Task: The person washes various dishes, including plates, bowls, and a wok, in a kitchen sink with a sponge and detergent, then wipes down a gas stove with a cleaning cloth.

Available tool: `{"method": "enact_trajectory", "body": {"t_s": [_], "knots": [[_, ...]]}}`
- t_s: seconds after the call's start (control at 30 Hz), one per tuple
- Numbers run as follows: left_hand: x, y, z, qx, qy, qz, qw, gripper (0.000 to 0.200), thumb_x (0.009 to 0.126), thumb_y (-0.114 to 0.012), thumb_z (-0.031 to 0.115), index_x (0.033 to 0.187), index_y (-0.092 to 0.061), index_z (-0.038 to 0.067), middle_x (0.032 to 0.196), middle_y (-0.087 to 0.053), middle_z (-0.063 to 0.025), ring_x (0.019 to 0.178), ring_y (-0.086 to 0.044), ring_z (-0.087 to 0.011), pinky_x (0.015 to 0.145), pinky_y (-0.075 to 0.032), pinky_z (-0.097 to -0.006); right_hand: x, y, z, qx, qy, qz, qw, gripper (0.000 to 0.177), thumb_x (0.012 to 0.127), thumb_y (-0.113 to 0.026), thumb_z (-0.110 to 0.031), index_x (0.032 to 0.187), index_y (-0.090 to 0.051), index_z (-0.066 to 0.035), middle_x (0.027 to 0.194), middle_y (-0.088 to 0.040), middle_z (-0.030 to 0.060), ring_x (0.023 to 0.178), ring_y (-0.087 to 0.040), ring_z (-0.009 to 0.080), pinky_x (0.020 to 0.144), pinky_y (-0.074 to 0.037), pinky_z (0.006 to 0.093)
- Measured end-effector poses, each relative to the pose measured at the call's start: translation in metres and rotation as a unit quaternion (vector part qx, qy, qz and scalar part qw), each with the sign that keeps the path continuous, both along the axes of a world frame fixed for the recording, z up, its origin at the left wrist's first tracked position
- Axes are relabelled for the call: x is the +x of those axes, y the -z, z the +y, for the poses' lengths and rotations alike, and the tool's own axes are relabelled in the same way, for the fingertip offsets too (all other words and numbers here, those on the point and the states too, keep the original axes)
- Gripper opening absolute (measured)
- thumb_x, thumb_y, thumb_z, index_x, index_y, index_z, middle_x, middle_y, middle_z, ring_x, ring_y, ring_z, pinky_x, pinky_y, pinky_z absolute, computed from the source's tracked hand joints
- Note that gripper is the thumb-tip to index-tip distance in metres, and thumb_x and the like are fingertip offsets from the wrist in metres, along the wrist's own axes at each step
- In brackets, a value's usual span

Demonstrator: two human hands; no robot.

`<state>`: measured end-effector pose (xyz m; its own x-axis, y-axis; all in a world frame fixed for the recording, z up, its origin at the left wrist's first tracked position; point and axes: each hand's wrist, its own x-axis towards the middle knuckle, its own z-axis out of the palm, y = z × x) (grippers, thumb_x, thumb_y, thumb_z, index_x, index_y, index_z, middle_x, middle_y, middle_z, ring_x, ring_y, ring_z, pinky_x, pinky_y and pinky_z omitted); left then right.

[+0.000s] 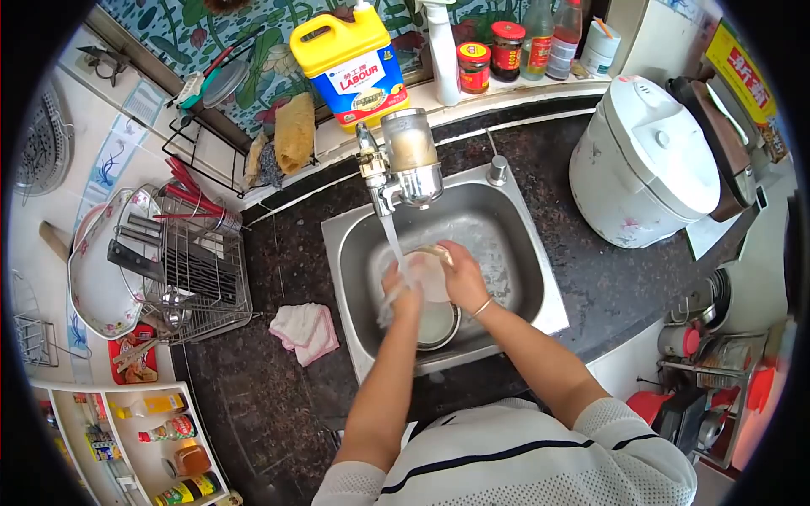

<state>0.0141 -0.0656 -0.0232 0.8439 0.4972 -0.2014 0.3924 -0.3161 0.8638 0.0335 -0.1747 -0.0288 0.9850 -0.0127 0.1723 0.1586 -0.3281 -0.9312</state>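
A stream of water runs from the faucet into the steel sink. My right hand, with a bracelet at the wrist, grips the right side of a pale bowl held tilted inside the sink. A yellowish edge shows by its fingertips; I cannot make out what it is. My left hand is at the bowl's left side under the running water. Splashing and motion blur its fingers. Beneath the bowl sits a round metal basin of cloudy liquid, partly hidden by the bowl and my hands.
A pink-edged white cloth lies left of the sink, near a wire dish rack with knives. A white rice cooker stands on the right. Behind the faucet are a yellow-and-blue jug, a spray bottle and several jars and bottles.
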Motion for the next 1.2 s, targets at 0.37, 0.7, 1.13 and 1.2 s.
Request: {"method": "enact_trajectory", "body": {"t_s": [0.37,0.7,1.13,1.2], "knots": [[0.007,-0.055,0.019,0.361,0.483,0.091,0.793,0.031,0.079,-0.049,0.008,0.11,-0.049,0.006,0.104,-0.057,-0.0152,0.084,-0.059,-0.0282,0.064,-0.052,-0.0338,-0.041,0.02,-0.023,0.379,-0.041,0.394,0.836,0.032,0.088,-0.05,-0.016,0.112,-0.054,0.005,0.093,-0.062,0.0154,0.078,-0.059,0.0226,0.068,-0.05,0.032],[-0.051,-0.018,0.008,-0.247,0.009,0.043,0.968,0.063,0.071,-0.036,-0.007,0.132,-0.031,0.006,0.123,-0.043,-0.0219,0.099,-0.053,-0.0357,0.07,-0.056,-0.0368,-0.02,0.037,-0.004,-0.014,-0.144,0.239,0.96,0.035,0.084,-0.055,-0.015,0.114,-0.052,0.003,0.094,-0.062,0.0182,0.08,-0.062,0.0267,0.069,-0.051,0.0349],[-0.044,-0.012,0.025,0.002,0.063,0.065,0.996,0.062,0.073,-0.04,-0.005,0.133,-0.032,0.007,0.121,-0.043,-0.024,0.098,-0.055,-0.0336,0.068,-0.056,-0.0342,-0.001,0.058,0.027,-0.157,-0.124,0.147,0.969,0.032,0.079,-0.058,-0.029,0.096,-0.064,-0.002,0.078,-0.065,0.0195,0.074,-0.064,0.0362,0.063,-0.051,0.0408],[-0.046,-0.026,0.032,-0.209,0.047,0.075,0.974,0.058,0.076,-0.044,-0.003,0.132,-0.033,0.007,0.119,-0.046,-0.0239,0.096,-0.056,-0.033,0.069,-0.056,-0.0333,0.034,0.004,0.019,-0.194,-0.204,0.22,0.934,0.03,0.08,-0.057,-0.027,0.094,-0.065,-0.002,0.081,-0.065,0.0194,0.076,-0.063,0.0361,0.065,-0.051,0.0412]]}}
